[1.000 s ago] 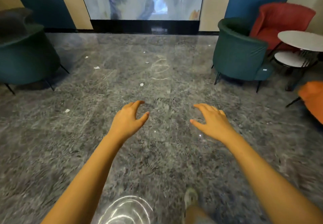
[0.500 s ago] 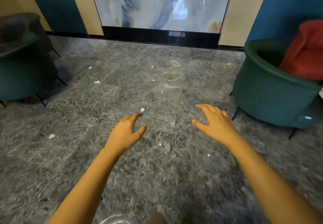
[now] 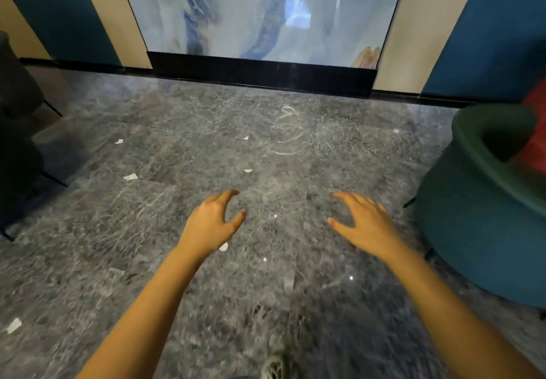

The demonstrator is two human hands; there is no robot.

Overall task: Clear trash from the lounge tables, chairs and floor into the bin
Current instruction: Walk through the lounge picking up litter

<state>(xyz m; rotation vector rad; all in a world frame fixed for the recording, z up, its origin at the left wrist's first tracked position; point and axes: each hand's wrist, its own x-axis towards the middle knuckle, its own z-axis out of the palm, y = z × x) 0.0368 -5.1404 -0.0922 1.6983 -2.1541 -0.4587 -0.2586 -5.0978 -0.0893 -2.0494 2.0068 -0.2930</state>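
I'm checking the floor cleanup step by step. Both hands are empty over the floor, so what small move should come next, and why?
Probably lower the left hand onto the white paper scrap that lies on the floor just beside it. It looks like the nearest piece; the other scraps lie farther off, and the right hand is also empty.

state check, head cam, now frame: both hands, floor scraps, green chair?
left hand: open, empty, above floor
right hand: open, empty, fingers spread
paper scraps: scattered on the floor, none picked up
scrap by left wrist: on floor, untouched
green armchair: upright, visible seat part shows no trash
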